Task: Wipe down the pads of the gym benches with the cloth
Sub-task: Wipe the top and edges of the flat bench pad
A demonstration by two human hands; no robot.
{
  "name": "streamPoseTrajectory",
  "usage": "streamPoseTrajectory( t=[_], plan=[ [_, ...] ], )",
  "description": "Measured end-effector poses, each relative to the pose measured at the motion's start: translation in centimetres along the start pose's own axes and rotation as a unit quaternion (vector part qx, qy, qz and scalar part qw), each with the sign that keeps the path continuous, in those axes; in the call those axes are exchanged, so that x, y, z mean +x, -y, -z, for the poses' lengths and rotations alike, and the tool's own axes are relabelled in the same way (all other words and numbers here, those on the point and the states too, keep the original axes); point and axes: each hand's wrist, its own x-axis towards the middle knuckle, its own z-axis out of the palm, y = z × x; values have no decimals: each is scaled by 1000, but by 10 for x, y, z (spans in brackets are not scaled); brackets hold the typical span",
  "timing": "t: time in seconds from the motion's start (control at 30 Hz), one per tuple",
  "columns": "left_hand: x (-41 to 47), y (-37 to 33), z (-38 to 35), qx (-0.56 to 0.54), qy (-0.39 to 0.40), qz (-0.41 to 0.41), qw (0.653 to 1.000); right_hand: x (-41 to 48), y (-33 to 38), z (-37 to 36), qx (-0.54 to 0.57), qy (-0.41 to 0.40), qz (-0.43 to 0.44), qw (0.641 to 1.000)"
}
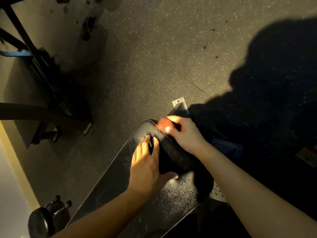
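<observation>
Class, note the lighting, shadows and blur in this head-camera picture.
Head view: warm, directional light glints on the pad and left hand; a person's hard shadow darkens the floor at right; the right hand and cloth look motion-blurred.

Dim overall, warm low light from the left — bright patches on the fingers of both hands. Hard dark shadow (274, 100) of the person across the floor (154, 48) at right. Sheen on the pad (180, 191). Soft focus, motion blur at top-left, wide-angle bending at the edges.
</observation>
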Motion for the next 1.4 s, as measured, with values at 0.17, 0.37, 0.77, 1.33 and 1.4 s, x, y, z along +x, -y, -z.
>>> streamPoseTrajectory(
  t=[0.17, 0.37, 0.77, 1.33, 1.4],
  plan=[
    [0, -3, 1, 4, 1, 0, 1000, -29, -17, 37, -13, 58, -93, 994],
    [2, -2, 2, 3, 5, -2, 1000, 42, 35, -26, 11, 53, -8, 998],
    [-1, -1, 1, -5, 8, -6, 1000, -25, -14, 35, 133, 19, -83, 987],
    [-1, 2, -2, 2, 14, -4, 1000, 17, 14, 37, 35, 68, -26, 997],
    [0, 2, -1, -5, 15, -1, 1000, 30, 30, 8, 40, 4, 16, 999]
  ],
)
